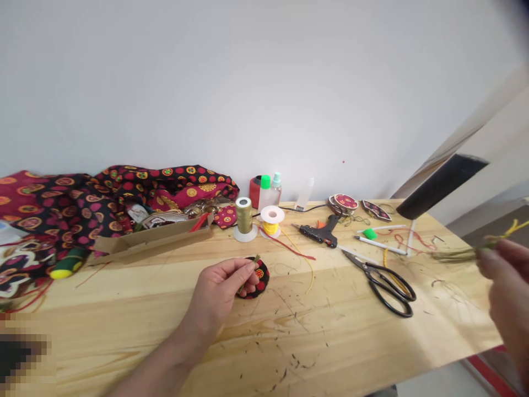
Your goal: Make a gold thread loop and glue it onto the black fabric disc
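My left hand (223, 284) is closed in a pinch over the middle of the wooden table. A short end of olive thread (257, 258) sticks up from its fingertips. Just behind those fingers is a round fabric piece (262, 275), black with red and orange flowers; the hand hides part of it, and I cannot tell if the two touch. At the right edge, my right hand (506, 270) is wrapped round an olive thread tassel (452, 254). Yellow cord (516, 227) comes out above that hand.
Black-handled scissors (390, 289) lie between my hands, with a glue gun (320, 231) behind them. An olive thread spool (243, 218) and a yellow cord spool (271, 220) stand farther back. Patterned cloth (103, 193) and a cardboard tray (152, 241) lie left. A black cylinder (442, 184) rises right.
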A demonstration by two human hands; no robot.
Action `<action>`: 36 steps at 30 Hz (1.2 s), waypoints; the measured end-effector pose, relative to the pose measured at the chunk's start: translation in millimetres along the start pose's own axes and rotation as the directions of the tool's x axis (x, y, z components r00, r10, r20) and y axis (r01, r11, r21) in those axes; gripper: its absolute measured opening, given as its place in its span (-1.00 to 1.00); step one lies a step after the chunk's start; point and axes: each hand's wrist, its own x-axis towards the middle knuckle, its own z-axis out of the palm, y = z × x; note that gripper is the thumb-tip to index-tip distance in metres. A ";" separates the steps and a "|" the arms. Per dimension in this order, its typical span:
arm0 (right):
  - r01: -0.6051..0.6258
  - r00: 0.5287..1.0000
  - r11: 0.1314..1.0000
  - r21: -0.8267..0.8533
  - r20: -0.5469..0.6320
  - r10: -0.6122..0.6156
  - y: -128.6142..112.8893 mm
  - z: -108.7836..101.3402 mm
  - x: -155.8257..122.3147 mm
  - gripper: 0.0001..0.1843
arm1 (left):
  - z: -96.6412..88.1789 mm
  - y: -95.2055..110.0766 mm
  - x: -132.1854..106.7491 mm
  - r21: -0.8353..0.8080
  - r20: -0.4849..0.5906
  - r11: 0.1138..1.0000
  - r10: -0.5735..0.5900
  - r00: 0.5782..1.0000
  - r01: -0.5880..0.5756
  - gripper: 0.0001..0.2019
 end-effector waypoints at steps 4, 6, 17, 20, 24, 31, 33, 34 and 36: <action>-0.140 0.966 0.925 -0.353 0.155 0.205 0.8 13.0 16.1 -0.76 | 2.6 3.5 -1.4 -0.005 0.014 1.000 -0.002 1.000 0.002 -0.81; -0.013 0.942 0.924 -0.382 0.304 0.139 -9.5 21.0 17.3 -0.80 | 3.6 5.5 -1.8 -0.001 0.021 1.000 -0.012 1.000 0.012 -0.80; -0.217 0.623 0.753 0.622 0.682 -0.384 -203.7 108.0 -32.7 -0.71 | 2.6 5.6 -3.4 -0.007 0.072 1.000 -0.012 0.997 0.012 -0.83; -0.419 0.563 0.543 0.728 0.678 -0.474 -213.9 136.2 -47.4 -0.66 | 1.5 5.1 -2.7 -0.036 0.097 0.999 -0.013 0.995 0.017 -0.82; -0.590 0.533 0.330 0.737 0.662 -0.527 -203.8 155.0 -59.5 -0.66 | 1.3 3.3 -1.6 -0.062 0.121 0.997 -0.041 0.992 0.048 -0.82; -0.707 0.435 0.187 0.682 0.628 -0.645 -205.0 152.1 -64.4 -0.72 | 3.8 -0.5 -3.0 -0.055 0.152 0.993 -0.094 0.984 0.103 -0.82; -0.717 0.424 0.179 0.673 0.626 -0.655 -206.3 151.3 -65.3 -0.75 | 4.0 -1.1 -3.8 -0.058 0.151 0.993 -0.095 0.984 0.105 -0.83; -0.711 0.438 0.186 0.678 0.635 -0.636 -206.4 151.1 -65.4 -0.77 | 4.0 -1.4 -4.0 -0.058 0.151 0.993 -0.091 0.984 0.101 -0.83; -0.687 0.483 0.228 0.690 0.668 -0.566 -205.8 150.7 -64.9 -0.80 | 4.1 -2.0 -3.9 -0.054 0.151 0.995 -0.078 0.985 0.087 -0.83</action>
